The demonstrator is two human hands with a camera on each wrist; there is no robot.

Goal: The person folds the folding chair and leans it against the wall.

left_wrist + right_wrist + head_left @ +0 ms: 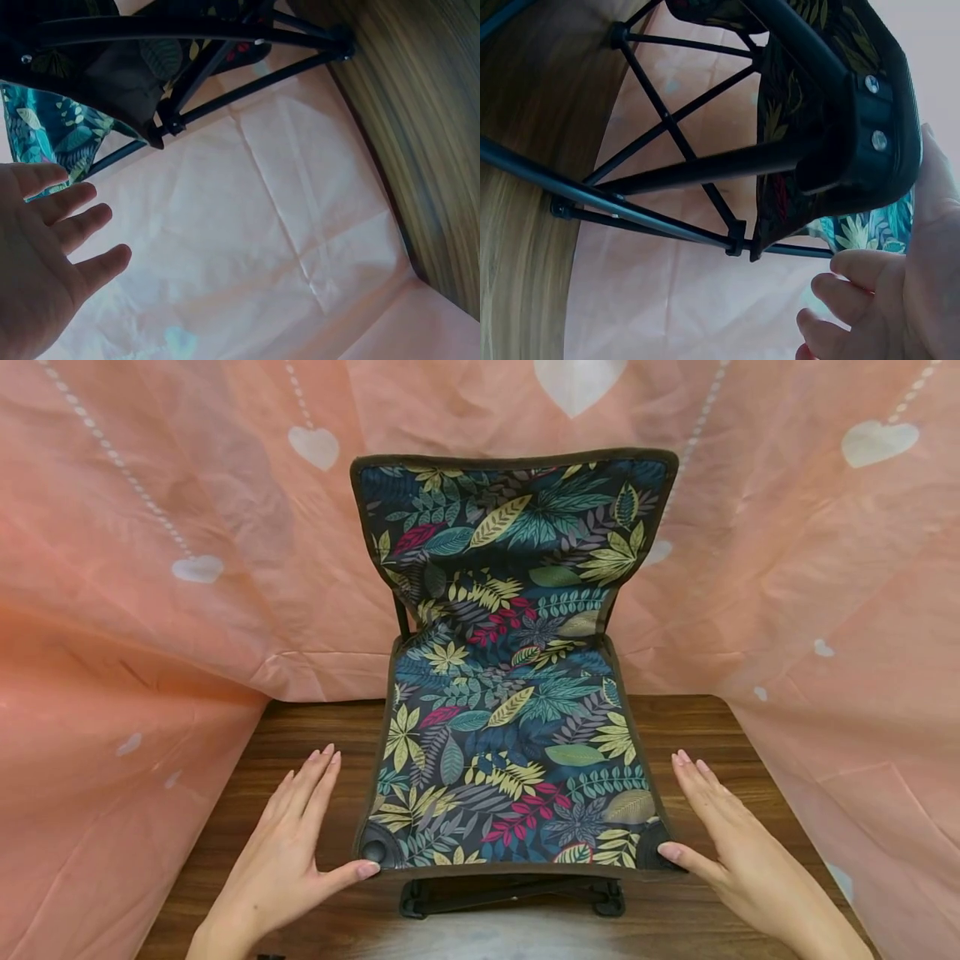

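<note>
On the wooden table [697, 727], backed and flanked by a pink heart-print cloth [150, 568], stands a small folding camp chair [510, 693] with a leaf-patterned fabric seat and back, squarely between the two hands. It looks light — thin black metal tubes [667, 127] crossing under a soft sling of cloth — so the frame should be stiff while the seat gives under pressure; the firm places to take hold are probably the front corners, where black plastic caps [862, 142] pin the fabric to the tubes, or the seat's side rails. The left hand [288, 852] lies flat on the table beside the seat, fingers straight and together, its thumb tip touching the front left corner. The right hand [731, 843] mirrors it on the other side, fingers extended, thumb against the front right corner — neither grips anything. Hidden from the head view is most of the leg frame, only the front feet [420, 906] showing; the back's supports are covered by fabric. A pale blur at the bottom edge cannot be made out.
</note>
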